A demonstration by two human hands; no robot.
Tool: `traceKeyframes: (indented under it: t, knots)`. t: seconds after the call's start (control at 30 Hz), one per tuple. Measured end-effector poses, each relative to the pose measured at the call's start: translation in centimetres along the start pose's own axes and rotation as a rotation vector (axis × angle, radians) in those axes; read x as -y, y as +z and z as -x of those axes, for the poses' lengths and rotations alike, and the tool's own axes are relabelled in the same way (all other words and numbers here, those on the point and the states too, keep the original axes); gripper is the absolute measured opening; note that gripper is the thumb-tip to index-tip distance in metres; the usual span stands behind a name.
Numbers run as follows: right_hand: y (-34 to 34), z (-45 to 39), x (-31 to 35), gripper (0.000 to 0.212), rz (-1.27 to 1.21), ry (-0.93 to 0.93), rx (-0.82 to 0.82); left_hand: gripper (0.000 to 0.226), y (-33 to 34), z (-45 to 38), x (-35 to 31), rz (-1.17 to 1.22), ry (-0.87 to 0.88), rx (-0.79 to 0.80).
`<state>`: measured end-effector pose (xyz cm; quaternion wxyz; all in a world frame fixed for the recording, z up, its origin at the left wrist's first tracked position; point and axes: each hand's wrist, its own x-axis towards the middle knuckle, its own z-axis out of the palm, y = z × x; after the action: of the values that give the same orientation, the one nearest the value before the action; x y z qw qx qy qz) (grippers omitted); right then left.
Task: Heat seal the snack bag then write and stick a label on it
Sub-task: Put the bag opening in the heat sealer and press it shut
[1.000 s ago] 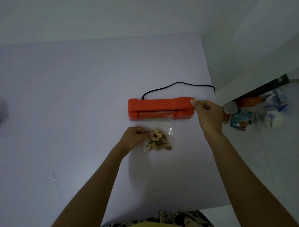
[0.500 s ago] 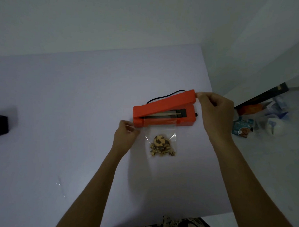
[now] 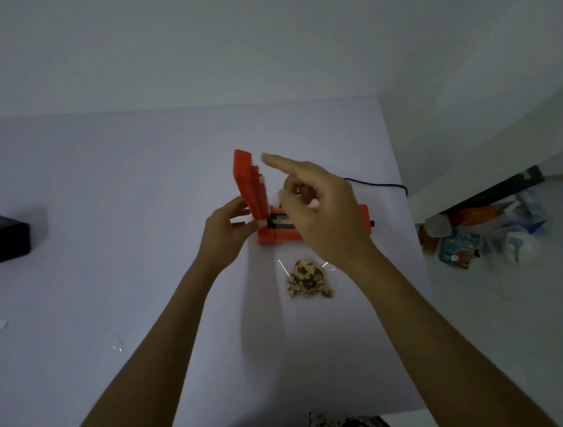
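Head view: I note the sealer (image 3: 310, 233) lid (image 3: 250, 185) stands raised near upright; my left hand (image 3: 224, 236) pinches it at the hinge end, apparently to keep the heating bar exposed. My right hand (image 3: 319, 211) hovers above the base, forefinger out, other fingers loosely curled, holding nothing. The bag (image 3: 309, 278) lies on the table (image 3: 111, 188) just before the sealer, its mouth hidden under my right wrist. A cord (image 3: 379, 185) trails behind; a black box (image 3: 7, 241) sits far left.

Single head view, looking steeply down, close over table (image 3: 111, 188).
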<state>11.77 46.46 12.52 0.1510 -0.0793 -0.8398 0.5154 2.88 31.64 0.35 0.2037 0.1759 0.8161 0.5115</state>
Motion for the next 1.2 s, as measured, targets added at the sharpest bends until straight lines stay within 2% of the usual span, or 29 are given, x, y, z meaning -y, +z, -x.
traceKeyframes:
  t: [0.13, 0.23, 0.27, 0.33, 0.4, 0.5, 0.63, 0.77, 0.93, 1.2]
  knots:
    - [-1.1, 2.4, -4.3, 0.022, -0.005, 0.291, -0.335, 0.03, -0.2, 0.1, -0.1, 0.031, -0.018, -0.006]
    - [-1.6, 5.4, -8.7, 0.026, 0.027, 0.709, -0.537, 0.033, -0.3, -0.1, 0.0, 0.054, -0.04, 0.006]
    - [-1.7, 6.3, -10.0, 0.029, 0.016, 0.854, -0.539, 0.035, -0.3, -0.2, 0.0, 0.055, -0.043, 0.014]
    - [-1.7, 7.5, -11.5, 0.023, -0.059, 1.075, -0.422, 0.037, -0.3, -0.5, 0.0, 0.047, -0.045, 0.029]
    - [-1.5, 8.0, -12.4, 0.02, -0.133, 1.162, -0.271, 0.039, -0.1, -0.9, 0.2, 0.044, -0.067, 0.049]
    - [-0.6, 8.0, -13.2, 0.014, -0.204, 1.098, -0.158, 0.048, 0.2, -1.2, 0.3, 0.025, -0.099, 0.118]
    - [0.2, 7.6, -14.2, 0.014, -0.216, 1.022, -0.137, 0.057, 0.9, -1.6, 1.0, -0.014, -0.121, 0.238]
    - [0.5, 7.4, -14.4, 0.026, -0.258, 1.002, -0.18, 0.06, 1.0, -2.1, 1.7, -0.05, -0.131, 0.224]
    - [0.7, 7.4, -14.3, 0.012, -0.188, 0.954, -0.178, 0.056, 0.8, -2.7, 2.1, -0.091, -0.122, 0.23]
    - [1.0, 7.0, -13.0, 0.017, -0.044, 0.856, -0.236, 0.056, 0.7, -2.8, 2.3, -0.098, -0.084, 0.233]
